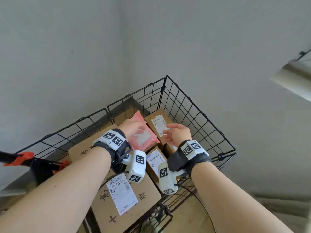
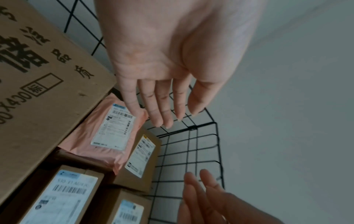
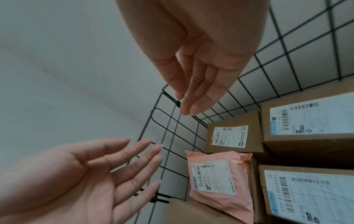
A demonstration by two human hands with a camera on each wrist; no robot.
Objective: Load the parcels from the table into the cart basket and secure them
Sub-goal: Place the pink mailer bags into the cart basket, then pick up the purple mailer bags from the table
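Nearest in the head view, a large box (image 1: 127,197) with printed characters and a white label lies at the basket's (image 1: 198,113) near end, its long axis running from the person toward the far side. Beyond it sit smaller labelled boxes (image 1: 155,158), then a pink mailer (image 1: 143,133) lying flat on top of boxes, its long axis also pointing away from the person, and at the far corner another small box (image 1: 158,123). All these parcels are inside the wire basket.

The head view shows only the backs of both hands. The left hand (image 1: 133,126) hovers over the pink mailer; the right hand (image 1: 178,133) is beside it, over the far box. The wrist views show the palms: the left hand's fingers (image 2: 159,106) are straight and close together, the right hand's fingers (image 3: 199,91) likewise straight, each empty. An orange clamp (image 1: 21,158) shows only in the head view, at the left rim.
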